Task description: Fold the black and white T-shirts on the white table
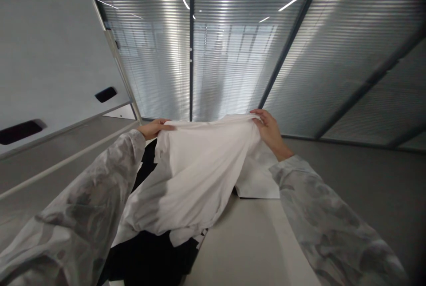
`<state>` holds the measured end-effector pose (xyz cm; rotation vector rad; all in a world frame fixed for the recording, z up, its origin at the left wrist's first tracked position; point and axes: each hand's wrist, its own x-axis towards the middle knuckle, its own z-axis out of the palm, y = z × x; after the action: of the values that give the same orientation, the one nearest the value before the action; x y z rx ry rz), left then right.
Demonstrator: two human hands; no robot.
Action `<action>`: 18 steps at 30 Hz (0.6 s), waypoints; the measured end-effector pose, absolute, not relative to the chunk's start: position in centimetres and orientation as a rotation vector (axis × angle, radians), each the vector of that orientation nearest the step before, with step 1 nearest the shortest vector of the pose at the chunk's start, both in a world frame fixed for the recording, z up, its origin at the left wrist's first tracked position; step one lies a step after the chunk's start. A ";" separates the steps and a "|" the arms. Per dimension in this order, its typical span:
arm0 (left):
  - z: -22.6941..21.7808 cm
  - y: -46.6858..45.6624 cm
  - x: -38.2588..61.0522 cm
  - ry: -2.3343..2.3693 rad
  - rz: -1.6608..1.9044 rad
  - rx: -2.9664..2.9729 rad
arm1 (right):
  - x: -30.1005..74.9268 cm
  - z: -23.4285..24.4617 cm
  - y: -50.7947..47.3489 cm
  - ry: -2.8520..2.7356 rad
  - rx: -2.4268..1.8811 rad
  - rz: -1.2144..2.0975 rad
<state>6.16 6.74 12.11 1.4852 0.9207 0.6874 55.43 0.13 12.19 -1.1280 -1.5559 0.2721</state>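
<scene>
Nearest the lens, two sleeves in a mottled grey-and-white pattern: the left sleeve and the right sleeve, both reaching forward from the lower corners, as I am viewing them remotely through the head camera. Left hand: closing thumb and fingers on one upper corner of a white cloth. Right hand: pinching the opposite upper corner, slightly higher. White cloth, one: hanging between the two hands, its top edge stretching nearly straight, its lower part slanting toward the left sleeve in long folds. I am judging that the wide, two-corner hold is serving to spread the edge and stop it sagging. Black cloth, one: lying under the white cloth's lower end, apparently resting on the pale tabletop. White piece, one: sitting on the tabletop's far part, just beside the hanging cloth; I am not managing to tell whether it is fabric. Surroundings: a large white panel standing at left, bearing two dark rounded shapes; a pale rail running below it; slatted blinds covering the far side, probably for screening; grey floor showing at right.
</scene>
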 end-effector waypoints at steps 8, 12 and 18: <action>12.5 9.9 7.0 0.961 0.966 1.623 | 55.1 14.4 1.1 -1.542 -1.161 0.036; 10.5 12.3 7.3 1.359 1.044 2.035 | 54.1 13.5 2.4 -1.659 -1.325 0.016; 6.2 11.0 9.4 1.933 0.972 2.330 | 51.7 10.3 1.9 -1.807 -1.429 0.071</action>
<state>9.43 11.01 6.21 2.3296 1.9333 0.9723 51.70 1.94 10.35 -1.4289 -1.8068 0.0710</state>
